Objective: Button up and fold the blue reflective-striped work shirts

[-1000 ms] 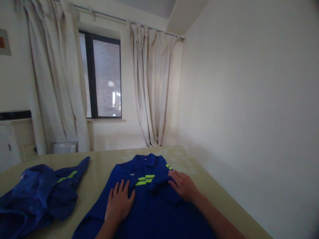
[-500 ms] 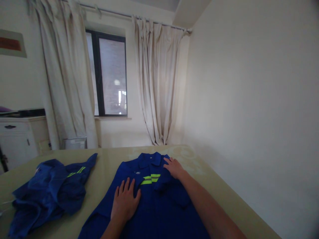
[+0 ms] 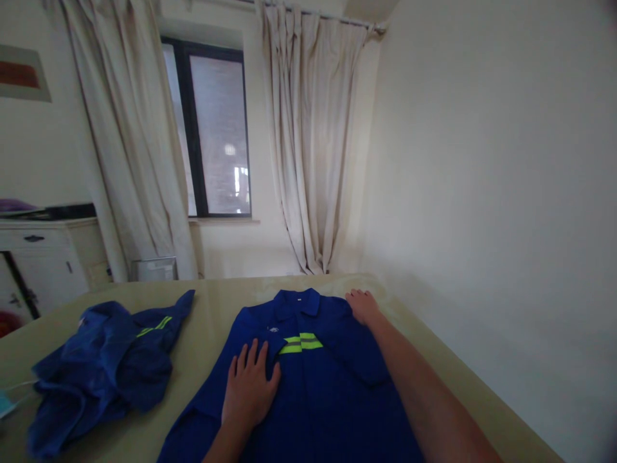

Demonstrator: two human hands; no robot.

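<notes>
A dark blue work jacket (image 3: 308, 392) lies spread out in front of me, its collar at the far end. Yellow-green reflective strips (image 3: 301, 343) cross its chest, and a small pale logo sits on the left side. My left hand (image 3: 250, 386) rests flat on the jacket's left front, just below the strip, fingers spread. At the jacket's right shoulder is my right hand (image 3: 362, 306), with its fingers stretched out over the shoulder edge; it appears to hold nothing. My right forearm covers part of the jacket's right side.
A second blue garment (image 3: 106, 366) with reflective strips lies crumpled at the left of the pale yellow-green bed or table surface (image 3: 207, 321). A light blue item (image 3: 6, 405) shows at the left edge. A white cabinet (image 3: 48, 251), curtains and a window stand behind; a wall runs along the right.
My right hand has moved outward to the right, from beside the collar to the jacket's shoulder edge. The jacket's right shoulder lies flatter now. My left hand stays on the jacket. The view has shifted slightly.
</notes>
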